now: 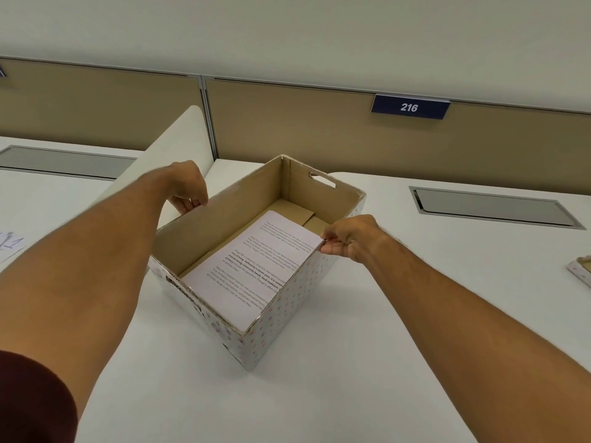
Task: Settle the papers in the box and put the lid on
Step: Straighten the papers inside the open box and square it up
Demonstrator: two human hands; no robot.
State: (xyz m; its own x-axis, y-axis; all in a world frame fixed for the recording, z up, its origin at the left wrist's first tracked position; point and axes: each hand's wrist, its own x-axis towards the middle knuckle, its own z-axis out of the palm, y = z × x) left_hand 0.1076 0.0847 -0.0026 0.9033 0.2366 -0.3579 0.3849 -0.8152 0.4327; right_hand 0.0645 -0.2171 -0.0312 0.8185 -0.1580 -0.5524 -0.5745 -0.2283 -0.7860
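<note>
An open cardboard box (287,295) with a white dotted outside stands on the white desk, turned corner-on to me. Printed papers (252,266) lie inside, leaning against the right wall. My left hand (187,187) grips the rim of the left wall. My right hand (350,238) pinches the rim of the right wall, next to the papers' upper corner. A corner of the dotted lid (580,270) peeks in at the right edge of the view.
A white divider (179,139) rises just left of the box. Beige partition panels with a blue "216" sign (410,107) run behind. Grey cable hatches (492,207) sit in the desk. A paper slip (11,244) lies at the far left.
</note>
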